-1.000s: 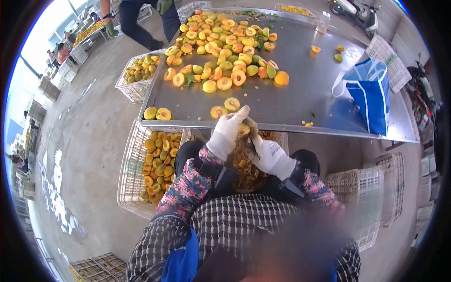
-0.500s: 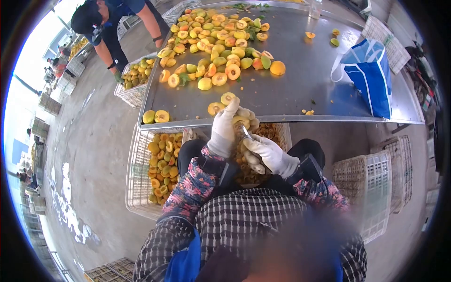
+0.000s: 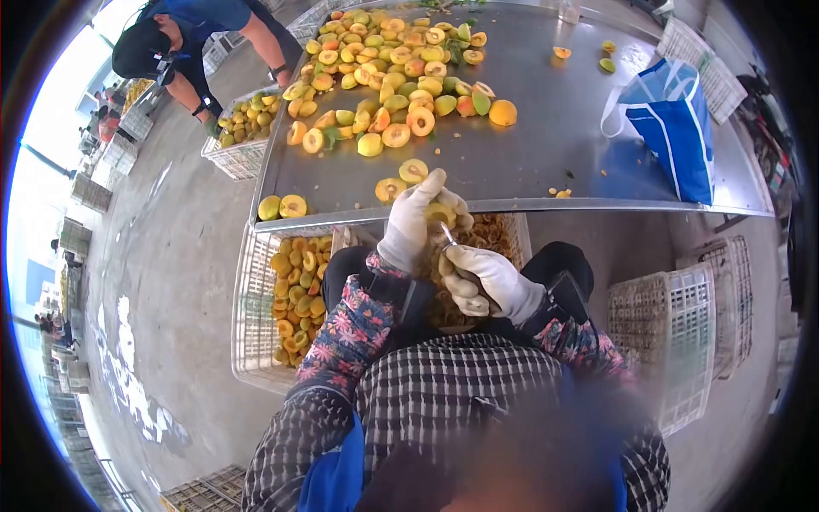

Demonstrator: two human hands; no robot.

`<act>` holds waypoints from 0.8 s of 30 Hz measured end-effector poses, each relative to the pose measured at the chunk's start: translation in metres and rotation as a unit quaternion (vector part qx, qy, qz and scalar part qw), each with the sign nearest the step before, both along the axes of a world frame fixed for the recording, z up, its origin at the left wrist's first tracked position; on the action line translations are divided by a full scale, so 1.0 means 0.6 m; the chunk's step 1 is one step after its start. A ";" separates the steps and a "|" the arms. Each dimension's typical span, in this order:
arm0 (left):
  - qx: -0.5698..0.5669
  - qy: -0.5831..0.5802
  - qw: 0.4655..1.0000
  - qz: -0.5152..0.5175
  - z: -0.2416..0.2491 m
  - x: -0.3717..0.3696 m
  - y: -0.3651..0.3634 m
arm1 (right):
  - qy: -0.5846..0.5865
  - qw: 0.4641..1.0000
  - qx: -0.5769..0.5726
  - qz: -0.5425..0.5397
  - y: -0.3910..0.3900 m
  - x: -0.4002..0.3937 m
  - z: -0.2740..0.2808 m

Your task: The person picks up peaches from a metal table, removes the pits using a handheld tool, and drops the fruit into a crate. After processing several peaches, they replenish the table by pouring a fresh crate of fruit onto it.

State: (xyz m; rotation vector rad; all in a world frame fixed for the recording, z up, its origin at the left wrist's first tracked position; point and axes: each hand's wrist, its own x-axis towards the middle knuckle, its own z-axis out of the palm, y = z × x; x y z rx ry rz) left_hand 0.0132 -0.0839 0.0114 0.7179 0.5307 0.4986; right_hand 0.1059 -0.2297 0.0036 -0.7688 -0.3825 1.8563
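Observation:
My left hand, in a white glove, holds a yellow fruit half just below the front edge of the steel table. In a white glove too, my right hand grips a small metal pitting tool whose tip points up at the fruit. Under both hands a crate of pits and scraps sits between my knees. Two more halves lie on the table just beyond my left hand.
A big heap of cut fruit covers the table's far left. A blue bag stands at the right. A white crate of halves sits at my left, an empty crate at my right. A person in blue bends over another crate.
My right hand has drawn the tool slightly down and back from the fruit. The person in blue has bent lower over the crate at the far left.

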 end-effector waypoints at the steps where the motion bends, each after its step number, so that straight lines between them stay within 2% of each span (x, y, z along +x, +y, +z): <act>1: -0.012 -0.017 1.000 0.020 -0.002 0.004 -0.001 | 0.024 1.000 0.007 0.003 -0.001 0.001 -0.003; 3: -0.084 -0.033 0.994 0.066 -0.006 0.011 0.000 | 0.071 0.997 0.021 0.009 -0.001 0.004 -0.012; 4: -0.121 -0.041 0.988 0.089 -0.009 0.012 0.001 | 0.046 0.998 0.028 0.013 -0.004 0.005 -0.014; 6: -0.049 0.004 0.991 0.124 -0.013 0.000 0.009 | -0.005 0.999 0.041 0.023 -0.015 0.012 -0.016; 7: -0.011 0.024 0.989 0.142 -0.013 -0.010 0.019 | -0.108 0.993 0.035 0.037 -0.017 0.017 -0.017; 8: 0.134 0.035 0.981 0.136 -0.017 -0.039 0.034 | -0.210 0.976 0.030 0.051 -0.019 0.021 -0.020; 9: 0.170 0.060 0.973 0.142 -0.010 -0.070 0.057 | -0.310 0.948 0.025 0.065 -0.022 0.026 -0.025; 10: 0.285 0.136 0.936 0.159 -0.003 -0.109 0.082 | -0.346 0.935 0.001 0.078 -0.029 0.032 -0.050; 11: 0.296 0.188 0.921 0.169 0.005 -0.149 0.108 | -0.426 0.895 -0.023 0.126 -0.032 0.038 -0.056; 12: 0.323 0.248 0.896 0.176 0.000 -0.191 0.136 | -0.502 0.854 0.003 0.133 -0.040 0.038 -0.071; 13: 0.391 0.325 0.844 0.175 0.003 -0.228 0.156 | -0.574 0.807 0.029 0.137 -0.050 0.038 -0.091; 14: 0.481 0.433 0.745 0.160 -0.012 -0.267 0.184 | -0.617 0.772 0.093 0.123 -0.059 0.042 -0.104; 15: 0.491 0.480 0.714 0.135 -0.019 -0.289 0.189 | -0.627 0.759 0.059 0.167 -0.058 0.039 -0.088; 17: 0.637 0.564 0.513 0.116 -0.036 -0.315 0.208 | -0.662 0.725 0.126 0.141 -0.059 0.040 -0.138; 20: 0.573 0.459 0.676 0.060 -0.058 -0.249 0.250 | -0.665 0.723 0.121 0.142 -0.052 0.039 -0.160; 22: 0.601 0.415 0.683 0.020 -0.043 -0.156 0.245 | -0.665 0.724 0.110 0.146 -0.046 0.040 -0.174; 23: 0.615 0.425 0.664 -0.004 -0.018 -0.106 0.226 | -0.666 0.724 0.104 0.148 -0.045 0.040 -0.175; 24: 0.637 0.427 0.641 -0.019 -0.036 -0.065 0.235 | -0.665 0.725 0.094 0.149 -0.045 0.041 -0.172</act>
